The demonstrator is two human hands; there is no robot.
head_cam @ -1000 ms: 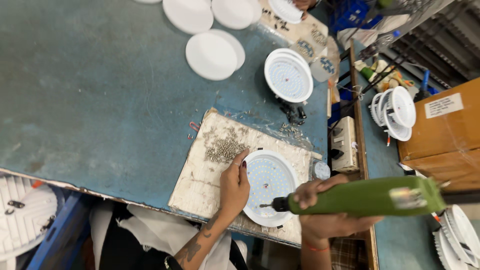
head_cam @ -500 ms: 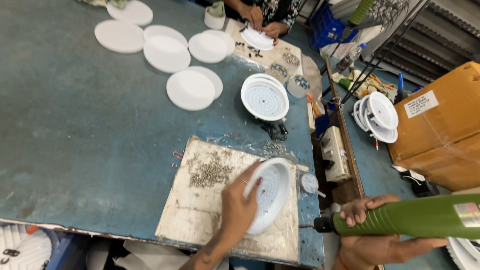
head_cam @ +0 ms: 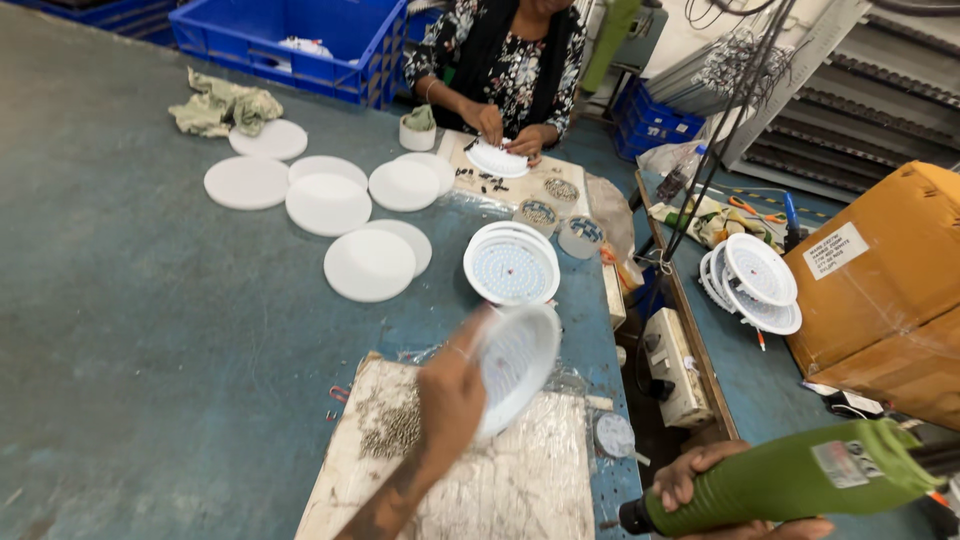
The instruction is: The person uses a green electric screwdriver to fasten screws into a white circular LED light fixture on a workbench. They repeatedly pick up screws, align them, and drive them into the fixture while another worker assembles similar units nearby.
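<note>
My left hand (head_cam: 452, 400) holds a round white lamp housing (head_cam: 515, 362) lifted off the worn board (head_cam: 520, 480), tilted and blurred. My right hand (head_cam: 705, 480) grips a green electric screwdriver (head_cam: 790, 478) at the lower right, off the table's edge, its tip pointing left. A pile of small screws (head_cam: 392, 428) lies on the board left of my forearm. A second white housing with an array of small lights (head_cam: 511, 265) rests on the blue-grey table (head_cam: 150, 330) just beyond.
Several flat white discs (head_cam: 330, 203) lie further back. A person across the table (head_cam: 505, 60) works on another housing (head_cam: 497, 160). Small dishes of parts (head_cam: 538, 212), a stack of housings (head_cam: 760, 285), a cardboard box (head_cam: 880, 280), blue crates (head_cam: 290, 40).
My left hand has lifted the housing off the board and carried it up and away. The screwdriver has drawn back to the right. The camera has tilted up, showing the person opposite.
</note>
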